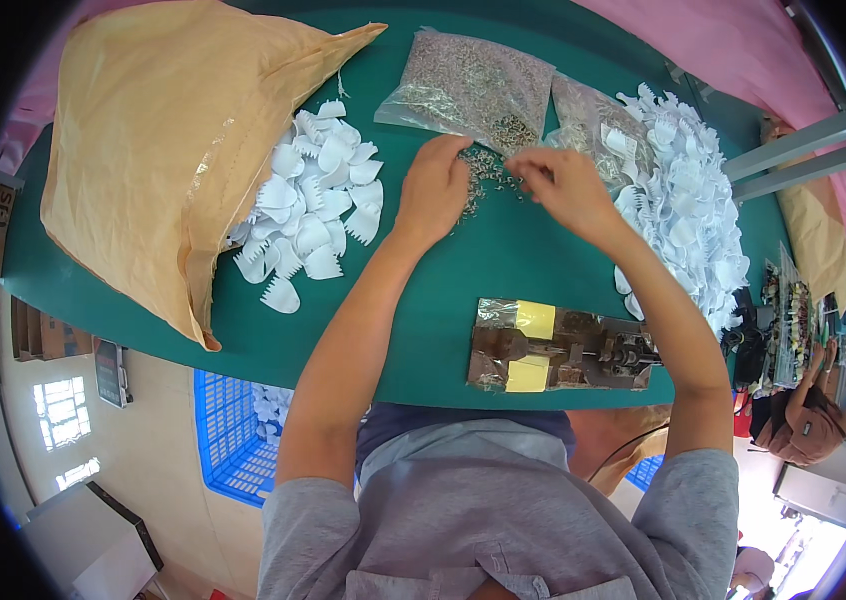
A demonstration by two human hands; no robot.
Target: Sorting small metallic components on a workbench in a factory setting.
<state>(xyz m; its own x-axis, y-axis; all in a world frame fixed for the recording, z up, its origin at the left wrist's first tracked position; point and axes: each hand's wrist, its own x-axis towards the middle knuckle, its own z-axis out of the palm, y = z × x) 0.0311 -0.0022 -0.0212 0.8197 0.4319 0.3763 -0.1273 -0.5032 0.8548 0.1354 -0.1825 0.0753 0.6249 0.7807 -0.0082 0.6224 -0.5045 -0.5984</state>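
A small pile of tiny metal pieces [484, 170] lies on the green table, just below a clear plastic bag [478, 85] filled with similar pieces. My left hand [436, 185] rests at the pile's left side, its fingers curled in and their tips near the bag's lower edge. Over the right side of the pile is my right hand [568, 190], with thumb and fingers bent together. Whatever either hand pinches is too small or too hidden to make out. Nearer to me sits a metal fixture [563, 347] with yellow patches on its base.
White toothed plastic pieces [313, 195] spill from a big tan sack [153, 150] on the left. A larger white heap [685, 200] lies right, beside a second clear bag [593, 115]. Below the table edge stands a blue basket [228, 440]. A co-worker [813, 425] is at far right.
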